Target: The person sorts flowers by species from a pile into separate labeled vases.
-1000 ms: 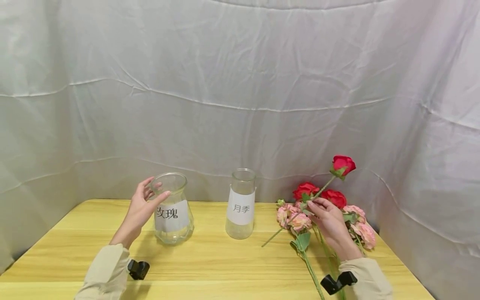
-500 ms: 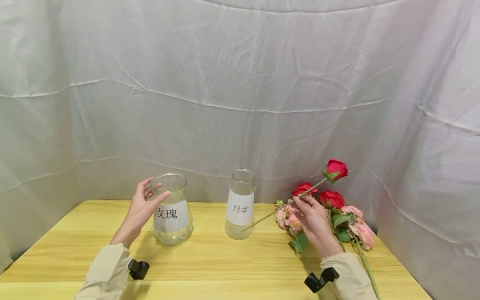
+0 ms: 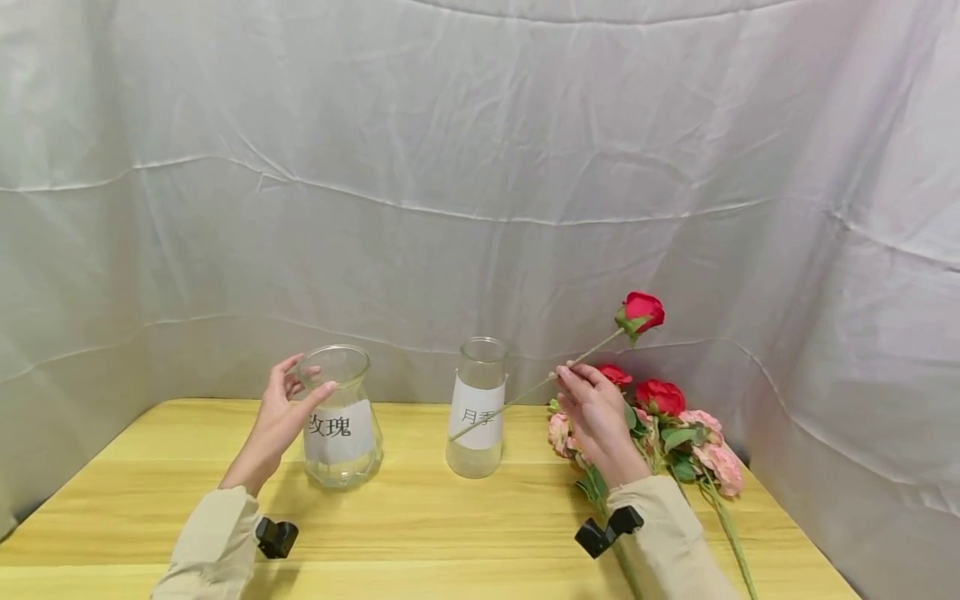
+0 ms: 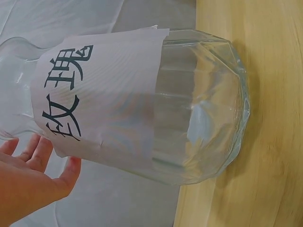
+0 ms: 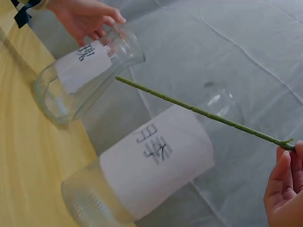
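Observation:
My left hand [image 3: 288, 408] holds the neck of a wide glass vase [image 3: 341, 454], thumb in front and fingers at the side and back. This vase carries a white paper label with black characters, plain in the left wrist view. In my right hand [image 3: 596, 412] a single red rose [image 3: 642, 312] is pinched by its green stem [image 5: 199, 111]. The stem slants down to the left, and its bare end lies in front of the tall, narrow glass vase [image 3: 475, 462] in the head view. That second vase also bears a white label, and both vases stand upright.
On the right of the wooden table [image 3: 420, 533] lie more red roses [image 3: 661, 397] and pink flowers [image 3: 718, 467] with long green stems, partly hidden by the right hand and sleeve. A grey curtain [image 3: 480, 208] hangs behind and around the table.
My right hand has moved left and slightly up with the rose, away from the lying flowers. The stem's end has come across the narrow vase. My left hand stays at the wide vase.

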`<state>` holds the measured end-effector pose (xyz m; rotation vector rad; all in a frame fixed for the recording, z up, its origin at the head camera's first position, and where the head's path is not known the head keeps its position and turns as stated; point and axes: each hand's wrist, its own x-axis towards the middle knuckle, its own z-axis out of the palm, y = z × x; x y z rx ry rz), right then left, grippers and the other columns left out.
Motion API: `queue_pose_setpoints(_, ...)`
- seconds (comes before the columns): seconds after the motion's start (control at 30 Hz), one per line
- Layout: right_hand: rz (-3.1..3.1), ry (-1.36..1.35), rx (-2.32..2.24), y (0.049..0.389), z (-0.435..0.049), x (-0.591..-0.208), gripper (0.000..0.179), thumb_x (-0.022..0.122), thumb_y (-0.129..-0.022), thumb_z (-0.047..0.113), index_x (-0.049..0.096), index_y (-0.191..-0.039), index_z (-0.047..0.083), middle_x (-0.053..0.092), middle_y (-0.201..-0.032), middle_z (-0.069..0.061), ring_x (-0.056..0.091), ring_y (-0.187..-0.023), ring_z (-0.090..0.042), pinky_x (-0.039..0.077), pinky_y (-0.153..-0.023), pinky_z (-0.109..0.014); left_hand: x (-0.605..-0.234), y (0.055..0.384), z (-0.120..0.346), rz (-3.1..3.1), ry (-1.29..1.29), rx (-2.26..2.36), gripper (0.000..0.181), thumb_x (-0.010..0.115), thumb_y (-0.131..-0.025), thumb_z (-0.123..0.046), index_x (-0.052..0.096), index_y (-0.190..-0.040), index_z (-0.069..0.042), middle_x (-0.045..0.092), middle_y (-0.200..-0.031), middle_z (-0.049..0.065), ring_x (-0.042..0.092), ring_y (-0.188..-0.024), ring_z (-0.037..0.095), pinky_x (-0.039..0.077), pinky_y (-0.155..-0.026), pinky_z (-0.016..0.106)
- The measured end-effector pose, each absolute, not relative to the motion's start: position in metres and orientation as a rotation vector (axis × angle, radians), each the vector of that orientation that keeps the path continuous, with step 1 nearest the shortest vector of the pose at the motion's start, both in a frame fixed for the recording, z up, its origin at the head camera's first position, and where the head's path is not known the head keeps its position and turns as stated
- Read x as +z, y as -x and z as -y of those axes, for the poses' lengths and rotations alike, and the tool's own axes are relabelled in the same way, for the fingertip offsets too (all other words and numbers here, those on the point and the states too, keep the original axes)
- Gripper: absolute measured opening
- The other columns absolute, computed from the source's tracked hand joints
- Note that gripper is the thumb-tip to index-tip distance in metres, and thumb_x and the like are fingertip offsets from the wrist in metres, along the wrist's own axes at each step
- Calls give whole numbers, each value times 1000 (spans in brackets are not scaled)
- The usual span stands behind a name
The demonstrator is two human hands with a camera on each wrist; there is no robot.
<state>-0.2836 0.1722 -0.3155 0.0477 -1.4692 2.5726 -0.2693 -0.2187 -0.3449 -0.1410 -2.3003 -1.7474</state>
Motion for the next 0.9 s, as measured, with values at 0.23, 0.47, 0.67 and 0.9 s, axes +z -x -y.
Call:
queue_pose_setpoints(0.23,1436,-118,2537,290,-149,-292,9,54,-96,-4,54,-97,5,66,-82,2,64,-76,-7,49,-65,-18,-345,268,218,2285,127,-1755,87,62,-95,-30,1,-154,-8,30,-150,20,19,-139,37,18,-111,57)
queue_pose_setpoints(0.47,1389,-107,2502,297,-124,-275,10,56,-94,-6,56,-95,4,66,-80,2,65,-75,-8,48,-65,-19,-346,266,216,2272,126,-1775,86,61,-96,-28,0,-154,-8,29,-150,21,19,-139,37,19,-111,55)
queue_pose_setpoints(0.67,1343,-70,2501,301,-106,-264,8,58,-92,-6,56,-95,1,66,-80,1,64,-74,-8,48,-63,-19,-346,265,215,2268,123,-1772,85,60,-96,-27,1,-154,-8,30,-149,21,19,-138,37,18,-111,55)
queue_pose_setpoints(0.9,1292,-61,2522,304,-90,-254,9,60,-91,-7,55,-92,1,64,-81,-2,64,-72,-9,48,-62,-20,-346,259,211,2259,112,-1768,85,60,-96,-26,0,-154,-9,29,-150,20,19,-139,37,17,-111,56)
